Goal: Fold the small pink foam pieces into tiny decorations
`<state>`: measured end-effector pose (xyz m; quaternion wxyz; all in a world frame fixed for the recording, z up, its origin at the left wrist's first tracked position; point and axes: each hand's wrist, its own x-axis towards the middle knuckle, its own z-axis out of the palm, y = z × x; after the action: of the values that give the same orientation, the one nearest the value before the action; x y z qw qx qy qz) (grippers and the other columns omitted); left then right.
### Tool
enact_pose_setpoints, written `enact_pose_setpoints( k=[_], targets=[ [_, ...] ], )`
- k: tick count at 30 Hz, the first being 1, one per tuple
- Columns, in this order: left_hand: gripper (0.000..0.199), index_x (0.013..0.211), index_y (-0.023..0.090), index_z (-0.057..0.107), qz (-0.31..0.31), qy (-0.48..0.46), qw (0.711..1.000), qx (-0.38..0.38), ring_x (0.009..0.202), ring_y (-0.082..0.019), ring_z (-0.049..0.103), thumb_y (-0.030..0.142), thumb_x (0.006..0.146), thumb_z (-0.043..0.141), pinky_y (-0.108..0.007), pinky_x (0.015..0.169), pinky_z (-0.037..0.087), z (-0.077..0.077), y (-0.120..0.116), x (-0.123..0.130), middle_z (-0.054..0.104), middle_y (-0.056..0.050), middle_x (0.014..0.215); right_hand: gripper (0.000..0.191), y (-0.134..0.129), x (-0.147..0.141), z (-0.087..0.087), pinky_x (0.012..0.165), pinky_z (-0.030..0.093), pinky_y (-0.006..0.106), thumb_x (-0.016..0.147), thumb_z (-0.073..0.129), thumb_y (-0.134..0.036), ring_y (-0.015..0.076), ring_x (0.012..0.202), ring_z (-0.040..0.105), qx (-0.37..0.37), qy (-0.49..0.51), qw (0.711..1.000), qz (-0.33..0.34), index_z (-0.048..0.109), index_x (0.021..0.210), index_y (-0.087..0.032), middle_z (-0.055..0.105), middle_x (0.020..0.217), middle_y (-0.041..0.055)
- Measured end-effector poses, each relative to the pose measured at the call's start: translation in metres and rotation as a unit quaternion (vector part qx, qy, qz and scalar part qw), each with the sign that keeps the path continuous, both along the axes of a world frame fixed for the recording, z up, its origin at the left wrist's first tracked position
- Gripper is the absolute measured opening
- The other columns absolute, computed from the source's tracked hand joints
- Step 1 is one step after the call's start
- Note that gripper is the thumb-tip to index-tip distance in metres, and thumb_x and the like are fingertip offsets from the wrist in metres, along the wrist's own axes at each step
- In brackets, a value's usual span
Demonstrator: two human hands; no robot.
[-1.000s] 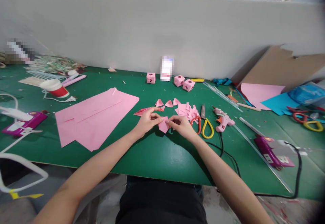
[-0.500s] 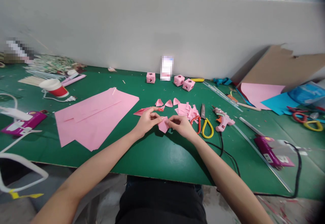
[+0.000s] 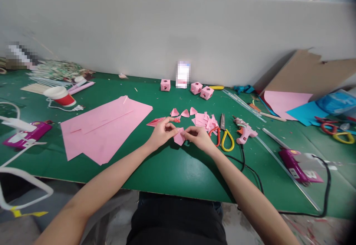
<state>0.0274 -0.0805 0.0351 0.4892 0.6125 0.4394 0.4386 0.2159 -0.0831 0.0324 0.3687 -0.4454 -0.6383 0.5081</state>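
Observation:
Between both hands, a small pink paper piece (image 3: 179, 137) is held just above the green table. My left hand (image 3: 164, 131) pinches its left edge, fingers closed on it. On the other side, my right hand (image 3: 197, 136) grips the right edge with thumb and fingertips. Folded pink pieces (image 3: 185, 113) lie just beyond the hands, with a pile of pink paper scraps (image 3: 205, 121) to their right. A flat folded pink piece (image 3: 154, 122) is beside my left hand. Scissors (image 3: 223, 133) with red and yellow handles are to the right of my right hand.
Large pink sheets (image 3: 105, 130) cover the left part of the green table (image 3: 172, 174). Pink paper cubes (image 3: 165, 85) and a phone (image 3: 183, 75) stand at the back. A pink glue gun (image 3: 246, 133) with a black cable lies right, near a purple power strip (image 3: 294, 166).

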Motion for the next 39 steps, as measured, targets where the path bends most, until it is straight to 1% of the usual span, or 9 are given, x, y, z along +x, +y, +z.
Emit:
enact_pose_setpoints(
  k=[5,10,14,20,26,30,33,37,39],
  targets=[
    [0.043,0.113,0.017,0.055,-0.027,0.003,1.000,-0.011,0.071,-0.015,0.063,0.036,0.078,0.072,-0.027,0.068,0.046,-0.0016,0.0006,-0.0004,0.067,-0.001,0.076,0.040,-0.0001,0.0003,-0.0007,0.051,0.039,0.025,0.076,0.070,-0.056,0.0114,0.054,0.052,-0.001,-0.003,1.000,0.004,0.067,0.071,-0.017,0.064,0.063,0.0018],
    [0.044,0.113,0.018,0.053,-0.030,-0.005,0.999,-0.019,0.070,-0.015,0.063,0.034,0.077,0.072,-0.028,0.068,0.046,-0.0026,-0.0004,0.0007,0.067,0.000,0.077,0.043,0.0002,0.0013,-0.0013,0.052,0.038,0.025,0.077,0.069,-0.058,0.0111,0.054,0.051,0.016,-0.011,1.000,0.020,0.066,0.070,-0.016,0.063,0.063,0.0015],
    [0.044,0.113,0.017,0.052,-0.023,-0.021,0.999,-0.024,0.069,-0.014,0.061,0.032,0.076,0.073,-0.026,0.066,0.045,-0.0022,-0.0002,0.0010,0.065,0.001,0.075,0.040,0.0006,0.0012,-0.0007,0.053,0.040,0.025,0.078,0.068,-0.056,0.0115,0.055,0.053,0.001,-0.008,1.000,0.026,0.064,0.069,-0.017,0.064,0.063,0.0015],
    [0.043,0.111,0.017,0.053,0.016,-0.044,0.998,-0.045,0.064,-0.012,0.058,0.030,0.075,0.073,-0.025,0.064,0.043,0.0003,0.0007,0.0008,0.061,0.004,0.070,0.032,0.0020,0.0020,-0.0040,0.056,0.042,0.025,0.082,0.064,-0.047,0.0128,0.060,0.058,-0.010,-0.007,0.999,0.035,0.065,0.075,-0.016,0.067,0.066,0.0026],
    [0.043,0.112,0.016,0.055,-0.023,-0.035,0.997,-0.059,0.074,-0.014,0.063,0.031,0.076,0.073,-0.027,0.070,0.045,-0.0031,0.0005,0.0001,0.068,-0.001,0.081,0.034,-0.0007,0.0022,-0.0038,0.056,0.043,0.025,0.083,0.065,-0.047,0.0121,0.057,0.057,0.008,-0.028,0.998,0.059,0.064,0.069,-0.016,0.066,0.064,0.0024],
    [0.046,0.113,0.017,0.053,-0.007,-0.054,0.997,-0.063,0.067,-0.013,0.060,0.033,0.076,0.074,-0.026,0.066,0.044,-0.0036,0.0022,-0.0010,0.064,0.002,0.072,0.033,-0.0012,0.0011,-0.0028,0.053,0.043,0.024,0.083,0.064,-0.047,0.0129,0.057,0.059,-0.005,-0.031,0.998,0.052,0.066,0.072,-0.016,0.068,0.065,0.0037],
    [0.045,0.110,0.016,0.054,0.012,-0.065,0.996,-0.060,0.066,-0.013,0.060,0.033,0.074,0.075,-0.026,0.065,0.044,-0.0024,0.0033,-0.0007,0.063,0.003,0.071,0.031,0.0002,0.0018,-0.0041,0.052,0.044,0.023,0.083,0.063,-0.045,0.0136,0.059,0.061,-0.011,-0.029,0.998,0.047,0.067,0.075,-0.016,0.068,0.066,0.0042],
    [0.042,0.109,0.016,0.055,0.008,-0.071,0.995,-0.067,0.068,-0.013,0.059,0.032,0.075,0.074,-0.026,0.067,0.044,-0.0019,0.0031,0.0002,0.065,0.002,0.073,0.027,0.0018,0.0037,-0.0063,0.053,0.045,0.023,0.083,0.062,-0.041,0.0136,0.060,0.061,0.008,-0.024,0.999,0.046,0.066,0.074,-0.016,0.068,0.066,0.0029],
    [0.038,0.107,0.016,0.057,0.007,-0.067,0.996,-0.061,0.065,-0.012,0.057,0.031,0.076,0.072,-0.025,0.065,0.043,-0.0017,0.0026,0.0003,0.062,0.003,0.071,0.026,0.0021,0.0044,-0.0066,0.053,0.045,0.023,0.083,0.062,-0.040,0.0135,0.060,0.061,0.007,-0.021,0.998,0.051,0.066,0.074,-0.016,0.068,0.066,0.0024]
  ],
)
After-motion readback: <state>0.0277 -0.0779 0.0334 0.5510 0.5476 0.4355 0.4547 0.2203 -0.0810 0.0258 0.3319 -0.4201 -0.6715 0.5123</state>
